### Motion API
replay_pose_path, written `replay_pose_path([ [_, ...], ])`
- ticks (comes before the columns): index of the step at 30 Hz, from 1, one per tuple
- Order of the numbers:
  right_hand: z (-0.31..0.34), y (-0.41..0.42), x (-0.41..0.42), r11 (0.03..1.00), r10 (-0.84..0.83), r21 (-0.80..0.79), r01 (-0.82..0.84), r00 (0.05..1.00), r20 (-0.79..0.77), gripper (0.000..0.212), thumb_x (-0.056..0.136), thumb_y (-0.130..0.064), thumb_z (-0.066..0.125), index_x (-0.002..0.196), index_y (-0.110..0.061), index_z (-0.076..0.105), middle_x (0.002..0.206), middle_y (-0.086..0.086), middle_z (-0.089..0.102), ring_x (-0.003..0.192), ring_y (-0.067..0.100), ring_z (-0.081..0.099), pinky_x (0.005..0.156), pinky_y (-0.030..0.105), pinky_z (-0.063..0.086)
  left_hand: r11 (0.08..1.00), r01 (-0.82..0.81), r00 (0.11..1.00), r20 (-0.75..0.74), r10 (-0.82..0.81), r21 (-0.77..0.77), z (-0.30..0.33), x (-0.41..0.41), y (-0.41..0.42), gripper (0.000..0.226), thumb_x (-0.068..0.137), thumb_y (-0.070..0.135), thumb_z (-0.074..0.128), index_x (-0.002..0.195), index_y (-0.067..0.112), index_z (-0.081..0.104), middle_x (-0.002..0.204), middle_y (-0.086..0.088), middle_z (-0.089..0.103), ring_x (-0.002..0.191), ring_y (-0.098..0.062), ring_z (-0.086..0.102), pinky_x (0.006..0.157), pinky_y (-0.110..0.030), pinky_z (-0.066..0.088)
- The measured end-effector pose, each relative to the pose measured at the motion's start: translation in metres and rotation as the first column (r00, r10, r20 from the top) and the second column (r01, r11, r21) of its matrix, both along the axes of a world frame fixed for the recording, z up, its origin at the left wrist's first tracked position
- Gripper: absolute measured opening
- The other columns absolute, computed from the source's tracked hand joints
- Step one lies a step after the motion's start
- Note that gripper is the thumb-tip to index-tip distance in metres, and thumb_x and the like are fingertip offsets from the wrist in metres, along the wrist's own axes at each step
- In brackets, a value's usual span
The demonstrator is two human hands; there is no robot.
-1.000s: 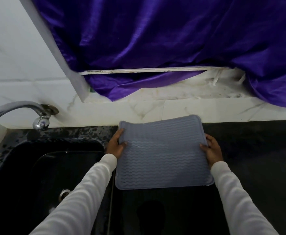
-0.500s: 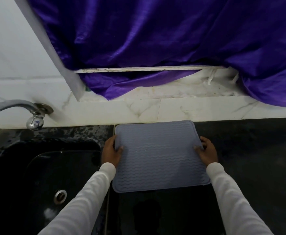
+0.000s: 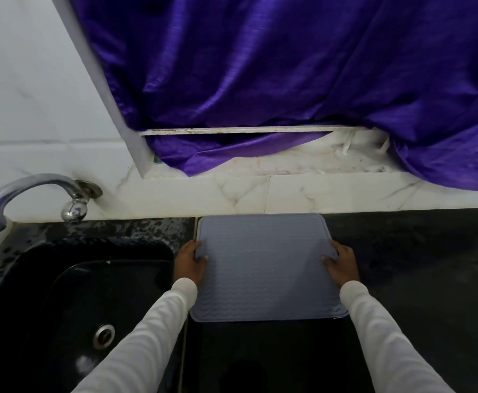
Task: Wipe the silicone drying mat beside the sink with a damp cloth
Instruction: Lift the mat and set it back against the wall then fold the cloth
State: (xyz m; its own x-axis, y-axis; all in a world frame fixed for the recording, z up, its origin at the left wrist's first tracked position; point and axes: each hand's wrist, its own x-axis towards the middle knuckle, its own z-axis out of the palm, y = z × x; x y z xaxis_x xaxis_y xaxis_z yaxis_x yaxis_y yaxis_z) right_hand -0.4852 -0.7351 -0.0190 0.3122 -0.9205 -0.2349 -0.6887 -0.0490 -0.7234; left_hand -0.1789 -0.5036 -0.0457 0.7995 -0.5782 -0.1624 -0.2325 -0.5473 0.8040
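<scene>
The grey drying mat [image 3: 263, 268] lies flat on the black counter [image 3: 419, 268], just to the right of the sink [image 3: 62, 293], with its far edge close against the white marbled wall tiles [image 3: 260, 194]. Its surface carries rows of wavy ridges.

The left hand [image 3: 190, 263] rests on the mat's left edge, its fingers laid over the rim onto the top and only loosely bent. The right hand [image 3: 341, 266] rests on the right edge the same way, fingers lying on the mat's surface. Whether either thumb is tucked under the rim cannot be told. Both arms wear white sleeves [image 3: 152, 330].

The sink is black and glossy, with a round metal drain [image 3: 104, 334] in its floor. A curved chrome tap [image 3: 31, 194] juts from the wall above it. Behind the counter, a purple cloth [image 3: 289, 75] hangs down over a white ledge [image 3: 303, 165].
</scene>
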Motion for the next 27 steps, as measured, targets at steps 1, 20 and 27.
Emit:
replay_pose_path([
  [1, 0.001, 0.001, -0.002, 1.000, -0.008, 0.011, 0.008, 1.000, 0.007, 0.054, 0.089, -0.010, 0.063, 0.140, -0.012, 0.046, 0.144, 0.016, 0.034, 0.127, 0.038, 0.042, 0.108, 0.046, 0.035, 0.999, -0.024, 1.000, -0.020, 0.024, -0.028, 0.001, -0.004, 0.005, 0.046, 0.082, 0.005, 0.072, 0.126, 0.014, 0.062, 0.143, -0.012, 0.047, 0.127, -0.031, 0.050, 0.108, -0.046, 0.041],
  [20, -0.007, 0.037, -0.030, 0.995, -0.088, -0.054, 0.089, 0.996, 0.011, 0.047, 0.089, 0.009, 0.050, 0.132, -0.008, 0.055, 0.137, 0.017, 0.047, 0.124, 0.036, 0.047, 0.106, 0.040, 0.034, 1.000, -0.026, 0.999, 0.048, 0.026, -0.003, 0.004, -0.041, 0.053, 0.063, 0.076, -0.017, 0.051, 0.132, 0.010, 0.058, 0.135, -0.013, 0.049, 0.122, -0.027, 0.052, 0.105, -0.032, 0.042],
  [27, -0.012, 0.035, -0.030, 0.995, -0.072, -0.068, 0.072, 0.997, 0.008, 0.045, 0.089, 0.007, 0.053, 0.131, -0.008, 0.056, 0.139, 0.015, 0.047, 0.126, 0.034, 0.046, 0.109, 0.042, 0.034, 0.979, 0.138, 0.974, 0.157, -0.162, 0.152, 0.010, -0.035, 0.055, 0.054, 0.082, -0.008, 0.060, 0.132, 0.010, 0.057, 0.144, -0.013, 0.047, 0.133, -0.031, 0.045, 0.109, -0.034, 0.035],
])
